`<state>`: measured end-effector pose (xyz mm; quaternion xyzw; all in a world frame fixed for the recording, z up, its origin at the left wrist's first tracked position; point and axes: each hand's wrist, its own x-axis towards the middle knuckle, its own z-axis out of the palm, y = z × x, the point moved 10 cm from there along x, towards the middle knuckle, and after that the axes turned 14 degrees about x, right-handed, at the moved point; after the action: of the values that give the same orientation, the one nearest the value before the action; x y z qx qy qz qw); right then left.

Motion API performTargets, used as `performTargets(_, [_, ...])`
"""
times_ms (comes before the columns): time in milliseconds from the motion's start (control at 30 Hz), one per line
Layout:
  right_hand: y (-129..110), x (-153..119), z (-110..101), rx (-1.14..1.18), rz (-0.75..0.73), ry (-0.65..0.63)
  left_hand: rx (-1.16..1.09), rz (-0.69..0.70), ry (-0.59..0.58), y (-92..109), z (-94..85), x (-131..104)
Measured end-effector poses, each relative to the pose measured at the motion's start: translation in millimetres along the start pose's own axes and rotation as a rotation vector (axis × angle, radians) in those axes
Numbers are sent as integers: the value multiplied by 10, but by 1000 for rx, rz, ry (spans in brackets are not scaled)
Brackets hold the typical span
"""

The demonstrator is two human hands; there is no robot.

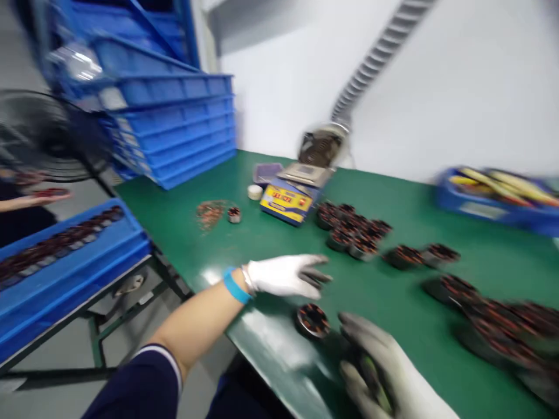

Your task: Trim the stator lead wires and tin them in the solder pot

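My left hand (pixel 290 275), in a white glove with grey fingertips, reaches over the green table with its fingers apart and nothing between them. Just below it, a round motor part (pixel 312 320) with copper windings lies near the table's front edge, touched by neither hand. To the right of that part, my gloved right hand (pixel 375 366) is curled around a dark tool with green on its handle (pixel 375 381); the tool is blurred. More wound parts (pixel 356 230) stand in a cluster beyond my hands, and others (pixel 506 331) lie blurred at the right.
Blue crates (pixel 183 128) are stacked at the back left, beside a fan (pixel 52 137). A yellow-blue box (pixel 287 201) and an extractor hose (pixel 375 58) are at the back. A blue bin (pixel 476 203) sits at right. Another person's hand (pixel 50 196) shows at far left.
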<state>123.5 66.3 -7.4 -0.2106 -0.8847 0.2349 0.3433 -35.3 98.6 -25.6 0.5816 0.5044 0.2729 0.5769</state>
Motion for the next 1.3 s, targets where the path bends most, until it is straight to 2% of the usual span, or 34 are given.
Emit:
performTargets(100, [152,-38,-175,68,431,-73,16,51,-70,6,90,-78])
performTargets(133, [210,-36,-223,94,535,-96,27,52,-93,-9,102,-81])
performTargets(200, [346,-49,-320,19,702,-168,76,19,-149,-62,134,-70])
performTargets(267, [413,-65,-385,-89,763,-270,132,-5,-185,-76,174,-64])
performTargets(367, [380,-79,-391,-185,722,-403,173,-19,-197,-37,240,-74])
performTargets(500, [300,-65,-329,-261,657,-476,199,-26,-167,0,266,-68])
performTargets(833, [179,65,-263,-420,626,-514,293,4,-87,82,251,-44])
performTargets(1300, [239,136,-249,-399,688,-601,328,-4,-81,76,252,-20])
